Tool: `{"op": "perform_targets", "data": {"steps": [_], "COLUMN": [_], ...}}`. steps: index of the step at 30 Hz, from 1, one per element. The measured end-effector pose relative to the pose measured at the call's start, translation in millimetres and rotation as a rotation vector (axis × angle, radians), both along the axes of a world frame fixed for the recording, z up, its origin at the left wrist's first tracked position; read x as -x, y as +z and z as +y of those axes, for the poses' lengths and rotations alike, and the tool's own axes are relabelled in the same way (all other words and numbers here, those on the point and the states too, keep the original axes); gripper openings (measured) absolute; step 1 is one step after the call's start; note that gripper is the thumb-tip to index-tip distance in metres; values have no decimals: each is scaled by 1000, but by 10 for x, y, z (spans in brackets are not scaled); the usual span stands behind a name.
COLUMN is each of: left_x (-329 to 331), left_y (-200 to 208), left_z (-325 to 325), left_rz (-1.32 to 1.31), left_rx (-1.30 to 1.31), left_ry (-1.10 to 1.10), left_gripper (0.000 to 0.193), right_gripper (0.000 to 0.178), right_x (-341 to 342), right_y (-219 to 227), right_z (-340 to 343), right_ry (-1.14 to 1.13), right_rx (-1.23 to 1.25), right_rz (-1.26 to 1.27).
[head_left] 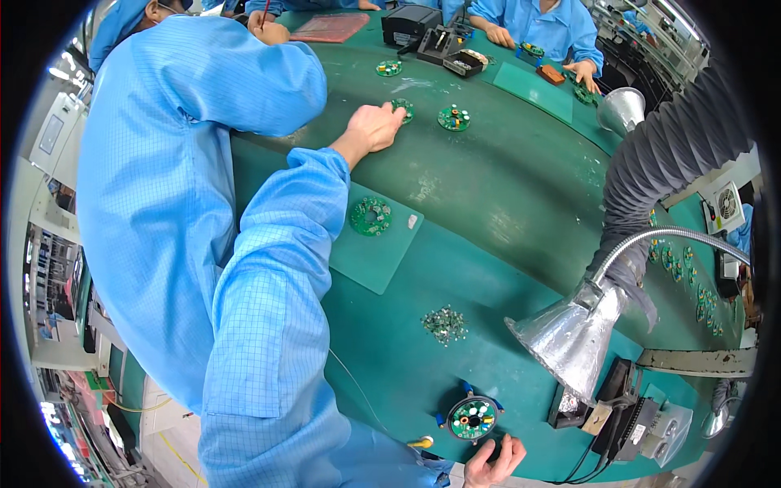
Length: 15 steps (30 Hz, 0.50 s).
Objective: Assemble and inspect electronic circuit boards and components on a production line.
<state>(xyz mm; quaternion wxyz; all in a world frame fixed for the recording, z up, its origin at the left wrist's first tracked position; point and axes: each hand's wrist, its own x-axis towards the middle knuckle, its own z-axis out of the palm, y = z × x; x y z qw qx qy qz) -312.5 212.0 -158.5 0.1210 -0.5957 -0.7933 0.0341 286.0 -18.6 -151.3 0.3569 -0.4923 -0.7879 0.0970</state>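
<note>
One left hand (373, 130) on round green circuit board (402, 108).

right hand (494, 464) cut by lower edge, grip unclear

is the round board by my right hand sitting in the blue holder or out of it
In it. The round board lies flat inside the blue holder, whose clips show around its rim. The right hand rests just below it.
</note>
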Motion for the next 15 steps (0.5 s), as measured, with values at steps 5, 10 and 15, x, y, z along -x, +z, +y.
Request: {"op": "perform_targets", "data": {"steps": [5,10,15], "left_x": [-40,16,-110], "left_y": [-24,-42,71], "left_z": [10,-17,9], "left_rz": [8,37,43], "left_rx": [-15,1,59], "left_ry": [-94,-101,-74], "left_gripper": [24,21,18], "right_gripper": [25,25,25], "right_x": [-3,-17,-16], "right_y": [3,-15,-9], "right_z": [10,3,7], "right_ry": [2,6,7], "right_rx": [-25,-22,-39], "right_rz": [0,35,46]}}
